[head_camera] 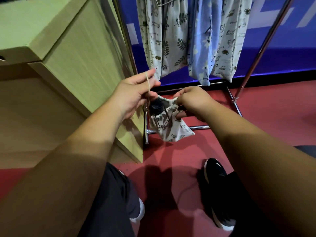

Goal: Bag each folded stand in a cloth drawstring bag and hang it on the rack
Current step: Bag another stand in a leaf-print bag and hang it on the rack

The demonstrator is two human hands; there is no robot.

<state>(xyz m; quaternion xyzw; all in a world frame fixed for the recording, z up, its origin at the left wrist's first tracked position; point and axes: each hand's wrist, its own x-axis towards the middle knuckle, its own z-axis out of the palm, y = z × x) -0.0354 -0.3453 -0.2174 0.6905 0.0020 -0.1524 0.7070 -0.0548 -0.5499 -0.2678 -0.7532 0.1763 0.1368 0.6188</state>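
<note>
Now the bag (171,132) hangs mouth-up, base slanting right.

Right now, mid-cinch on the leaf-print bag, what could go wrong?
1. The black stand sits right at the gaping mouth of the bag; the cord could cinch onto it and leave the bag half open.
2. The bag hangs only from the right hand pinching its hem and the cord over the left hand; a slip would likely drop it on the floor.

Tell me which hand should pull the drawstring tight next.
Left, probably. The left hand holds the drawstring, lifted above the bag, while the right hand pinches the bag's gathered mouth, steadying it.
</note>
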